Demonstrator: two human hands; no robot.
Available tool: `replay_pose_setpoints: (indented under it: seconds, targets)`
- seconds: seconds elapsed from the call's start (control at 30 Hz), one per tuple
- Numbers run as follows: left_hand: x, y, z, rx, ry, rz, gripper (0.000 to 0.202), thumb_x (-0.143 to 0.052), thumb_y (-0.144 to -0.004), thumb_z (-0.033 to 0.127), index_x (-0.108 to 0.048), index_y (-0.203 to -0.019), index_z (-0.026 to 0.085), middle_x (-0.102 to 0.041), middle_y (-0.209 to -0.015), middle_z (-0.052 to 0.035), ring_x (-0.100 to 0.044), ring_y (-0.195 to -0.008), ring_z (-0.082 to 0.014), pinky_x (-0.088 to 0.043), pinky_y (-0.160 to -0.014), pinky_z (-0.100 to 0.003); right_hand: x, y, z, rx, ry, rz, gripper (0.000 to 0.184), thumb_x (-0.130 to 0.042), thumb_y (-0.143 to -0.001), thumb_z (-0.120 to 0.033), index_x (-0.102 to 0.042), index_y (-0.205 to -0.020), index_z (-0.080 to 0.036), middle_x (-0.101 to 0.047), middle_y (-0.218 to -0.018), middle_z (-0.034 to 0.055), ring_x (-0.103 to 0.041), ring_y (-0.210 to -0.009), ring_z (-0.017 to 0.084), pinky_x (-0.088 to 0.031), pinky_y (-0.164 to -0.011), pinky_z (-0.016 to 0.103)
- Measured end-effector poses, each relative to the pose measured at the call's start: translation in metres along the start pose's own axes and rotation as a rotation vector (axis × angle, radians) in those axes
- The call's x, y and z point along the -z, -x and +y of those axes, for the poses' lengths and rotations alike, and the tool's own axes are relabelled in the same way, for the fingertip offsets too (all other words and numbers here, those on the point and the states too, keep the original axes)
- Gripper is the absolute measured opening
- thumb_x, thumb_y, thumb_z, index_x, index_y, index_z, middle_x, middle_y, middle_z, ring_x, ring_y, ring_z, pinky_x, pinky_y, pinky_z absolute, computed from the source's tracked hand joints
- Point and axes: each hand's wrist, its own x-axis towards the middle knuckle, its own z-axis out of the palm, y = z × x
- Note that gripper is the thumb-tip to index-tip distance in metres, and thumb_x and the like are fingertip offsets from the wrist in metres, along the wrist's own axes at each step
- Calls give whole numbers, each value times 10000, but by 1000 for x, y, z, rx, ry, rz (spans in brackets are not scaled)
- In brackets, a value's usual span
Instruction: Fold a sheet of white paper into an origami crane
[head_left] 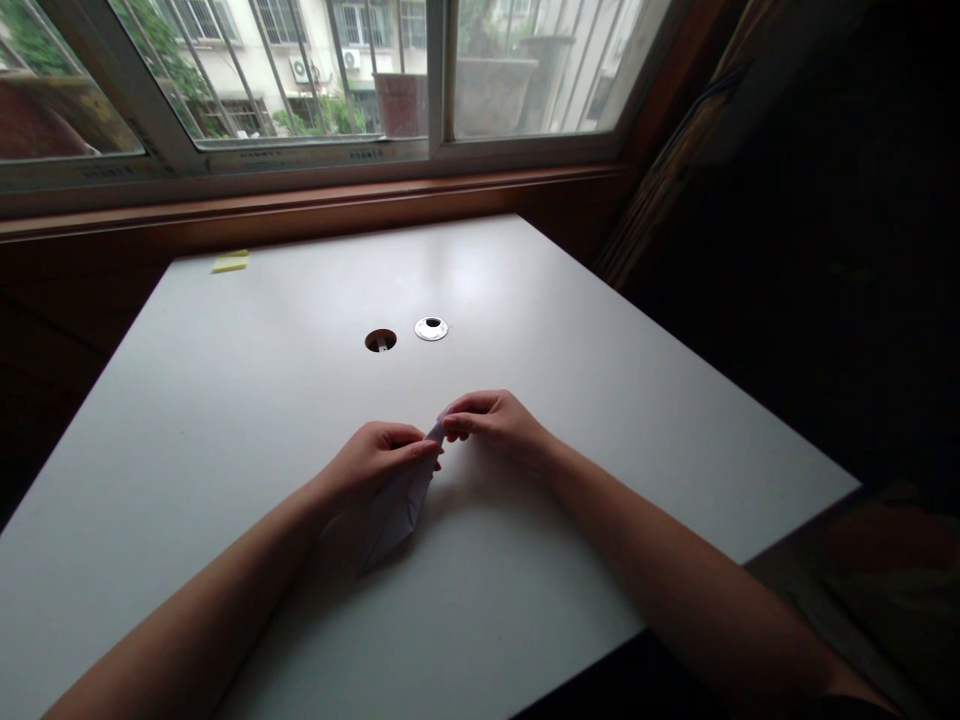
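Note:
A folded piece of pale paper (401,505) hangs just above the white table (225,420), its narrow point aimed back toward me. My left hand (379,460) is closed on the paper's upper part, fingers curled over it. My right hand (491,420) pinches the paper's top tip, thumb and fingers pressed together. The two hands meet at the tip, near the middle of the table.
A round cable hole (380,340) opens in the tabletop beyond my hands, with its white cap (431,328) lying beside it. A yellow sticky pad (230,262) lies at the far left corner. A window and wooden sill run behind; the right side is dark.

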Motion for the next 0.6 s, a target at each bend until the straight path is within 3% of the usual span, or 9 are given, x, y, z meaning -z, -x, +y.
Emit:
replay_pose_setpoints:
  seconds: [0.33,0.6]
  targets:
    - [-2,3,9,18,-47,53,391,-639,-849,522,-737,-837,143,-760,-821,-85,-696,-773,-201,-499,-703,-262,1,1,-3,-14,-67,43,311,-764,-762,-441,-718,-857,-149,-720,-727,45,-649,-669,137,-508,-657,270]
    - [-2,0,4,-55,138,0,381,-605,-887,491,-715,-965,134,-748,-933,-105,-712,-839,-212,-547,-780,-309,0,3,-5,3,-30,-59,321,-755,-765,-436,-740,-895,-143,-738,-789,67,-662,-721,153,-524,-695,291]
